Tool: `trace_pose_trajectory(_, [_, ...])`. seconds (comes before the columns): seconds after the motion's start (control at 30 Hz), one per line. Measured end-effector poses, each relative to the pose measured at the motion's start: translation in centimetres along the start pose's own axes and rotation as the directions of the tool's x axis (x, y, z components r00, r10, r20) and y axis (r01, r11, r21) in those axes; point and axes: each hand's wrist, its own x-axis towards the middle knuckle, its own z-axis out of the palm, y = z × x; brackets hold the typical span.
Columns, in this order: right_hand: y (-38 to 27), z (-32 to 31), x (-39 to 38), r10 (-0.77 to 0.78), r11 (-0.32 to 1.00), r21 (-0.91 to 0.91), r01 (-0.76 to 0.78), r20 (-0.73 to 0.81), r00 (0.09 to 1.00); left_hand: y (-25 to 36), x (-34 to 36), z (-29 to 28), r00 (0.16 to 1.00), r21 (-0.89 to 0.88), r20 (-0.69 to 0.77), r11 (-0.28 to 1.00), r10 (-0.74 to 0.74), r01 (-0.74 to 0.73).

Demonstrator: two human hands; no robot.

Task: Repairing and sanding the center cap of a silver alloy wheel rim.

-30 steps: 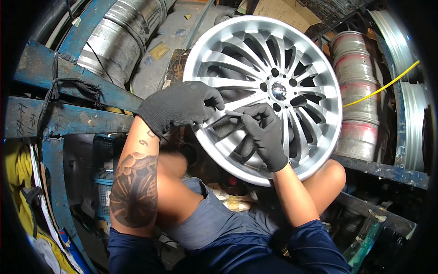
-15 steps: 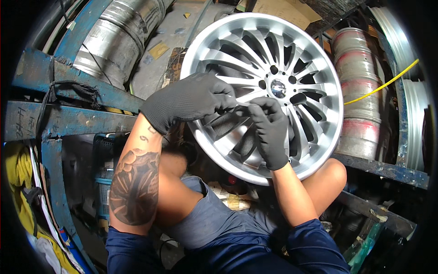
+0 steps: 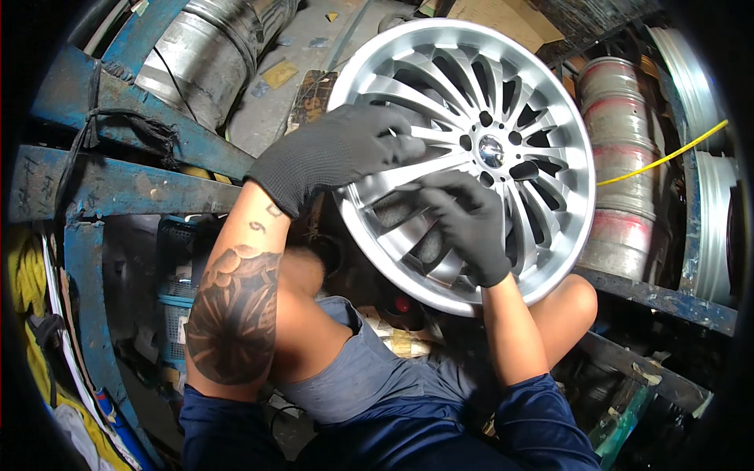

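Note:
A silver multi-spoke alloy wheel (image 3: pixel 554 275) rests tilted over my lap, with a shiny round cap (image 3: pixel 492 151) at its hub. My left hand (image 3: pixel 345 149), in a dark grey knit glove, hovers over the spokes at the wheel's left side. Its fingers are curled and smeared by motion; a small pale sliver shows between them. My right hand (image 3: pixel 471 224), gloved alike, is above the lower left spokes with its fingers bent toward the left hand. A thin light bit shows by its blurred fingertips; what it is I cannot make out. The hands are apart.
A blue metal frame (image 3: pixel 133 180) with black cord tied on it stands at left. Metal barrels (image 3: pixel 192 67) lie behind it. Stacked rims (image 3: pixel 616 161) and a yellow hose (image 3: pixel 667 153) are at right. A blue basket (image 3: pixel 174 314) and yellow cloth (image 3: pixel 30 275) sit lower left.
My hands were close together at the fingertips and have now drawn slightly apart, with the fingers loosened. The wheel sits a little further right in the picture.

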Motion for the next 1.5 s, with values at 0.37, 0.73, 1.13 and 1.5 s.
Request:
trace_pose_trajectory(0.37, [3.6, 2.7, 0.6, -0.326, 0.713, -0.469, 0.521, 0.436, 0.839, 0.5, 0.5, -1.0, 0.975, -0.125, -0.021, 0.968, -0.220, 0.216])
trace_pose_trajectory(0.73, [3.5, 2.8, 1.0, -0.324, 0.659, -0.491, 0.570, 0.500, 0.804, 0.1, 1.2, -0.7, 0.993, -0.086, -0.053, 0.991, -0.107, 0.102])
trace_pose_trajectory(1.13, [3.0, 3.1, 0.3, -0.350, 0.700, -0.437, 0.564, 0.479, 0.805, 0.2, 0.8, -0.9, 0.987, -0.147, -0.013, 0.976, -0.163, 0.159])
trace_pose_trajectory(1.5, [2.9, 3.3, 0.0, -0.335, 0.679, -0.462, 0.571, 0.496, 0.801, -0.4, 1.2, -0.5, 0.993, -0.057, -0.045, 0.993, -0.109, 0.106])
